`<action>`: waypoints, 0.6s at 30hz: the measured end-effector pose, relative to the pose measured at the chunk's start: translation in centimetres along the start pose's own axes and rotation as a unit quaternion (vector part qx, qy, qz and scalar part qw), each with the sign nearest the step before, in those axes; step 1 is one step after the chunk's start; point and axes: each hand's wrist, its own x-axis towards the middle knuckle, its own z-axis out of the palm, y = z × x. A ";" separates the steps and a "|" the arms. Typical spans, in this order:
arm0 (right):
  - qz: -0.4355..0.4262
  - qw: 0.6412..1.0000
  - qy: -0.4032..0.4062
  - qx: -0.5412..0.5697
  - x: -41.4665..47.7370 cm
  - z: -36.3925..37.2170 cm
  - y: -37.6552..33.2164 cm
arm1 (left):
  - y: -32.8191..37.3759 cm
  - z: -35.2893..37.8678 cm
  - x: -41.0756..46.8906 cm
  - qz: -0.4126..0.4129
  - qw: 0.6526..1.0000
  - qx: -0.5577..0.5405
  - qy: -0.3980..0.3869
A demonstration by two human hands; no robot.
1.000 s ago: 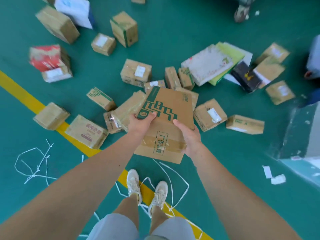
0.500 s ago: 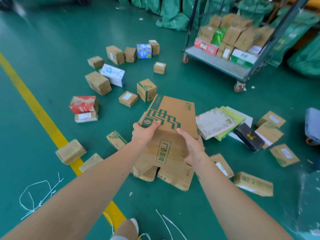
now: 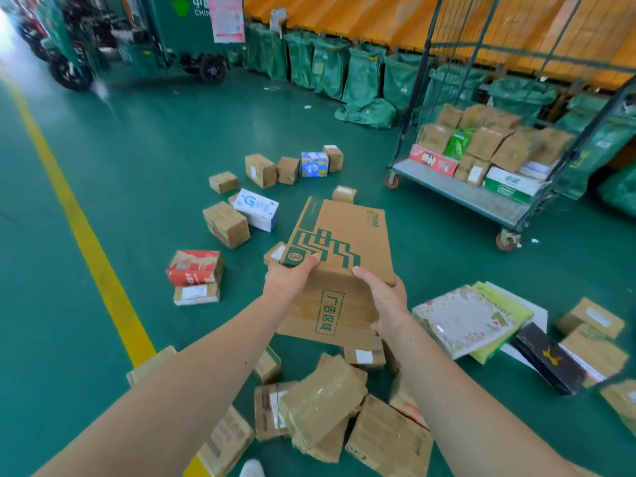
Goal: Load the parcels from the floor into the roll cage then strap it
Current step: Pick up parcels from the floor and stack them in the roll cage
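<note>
Parcel clamped between our hands: left hand curls over its near-left corner, right hand grips the right edge. The roll cage stands ahead and right of the grip (part loaded already). We should keep it level, step round loose boxes beneath our wrists, and seat it flat inside.

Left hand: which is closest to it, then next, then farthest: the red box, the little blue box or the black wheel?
1. Red box, on the floor left of the left hand gripping the carton.
2. Little blue box, farther ahead among brown parcels.
3. Black wheel, far back by the green vehicle.
</note>
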 end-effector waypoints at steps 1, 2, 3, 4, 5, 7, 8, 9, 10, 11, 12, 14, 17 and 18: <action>-0.004 1.000 -0.001 0.005 0.6 1.8 -0.6 | 1.1 -0.8 1.7 0.003 1.000 0.000 -0.003; -0.008 1.000 -0.001 0.008 1.3 3.5 -1.1 | 2.2 -1.7 3.2 0.005 1.000 0.002 -0.005; -0.012 1.000 0.000 0.011 1.8 5.1 -1.7 | 3.2 -2.5 4.4 0.005 1.000 0.006 -0.007; -0.015 1.000 -0.001 0.016 2.2 6.5 -2.2 | 4.1 -3.2 5.8 0.012 1.000 0.010 -0.007; -0.019 1.000 -0.003 0.021 2.6 7.9 -2.6 | 5.0 -3.9 7.0 0.023 1.000 0.015 -0.006; -0.025 0.999 -0.006 0.033 3.2 10.0 -3.4 | 6.4 -4.9 9.0 0.041 0.999 0.025 -0.004; -0.027 0.999 -0.005 0.037 3.5 10.9 -3.7 | 7.0 -5.4 9.9 0.045 0.999 0.027 -0.005; -0.030 0.999 -0.002 0.038 3.7 11.7 -4.1 | 7.5 -5.8 10.5 0.045 0.999 0.025 -0.007; -0.032 0.999 -0.001 0.039 3.8 12.4 -4.5 | 8.1 -6.2 11.0 0.045 0.999 0.020 -0.010; -0.034 0.999 -0.001 0.038 4.0 13.1 -4.9 | 8.6 -6.4 11.4 0.047 0.999 0.014 -0.013; -0.036 0.999 -0.001 0.035 4.2 13.8 -5.3 | 9.2 -6.7 11.9 0.048 0.999 0.010 -0.015; -0.039 0.999 -0.005 0.027 4.7 15.0 -6.2 | 10.1 -7.2 12.8 0.049 0.999 0.007 -0.011; -0.052 0.998 -0.015 0.016 5.6 16.7 -7.5 | 11.4 -7.8 14.2 0.043 0.999 -0.007 -0.009; -0.056 0.998 -0.017 0.014 6.2 17.2 -7.9 | 11.9 -7.9 14.8 0.044 0.999 -0.013 -0.011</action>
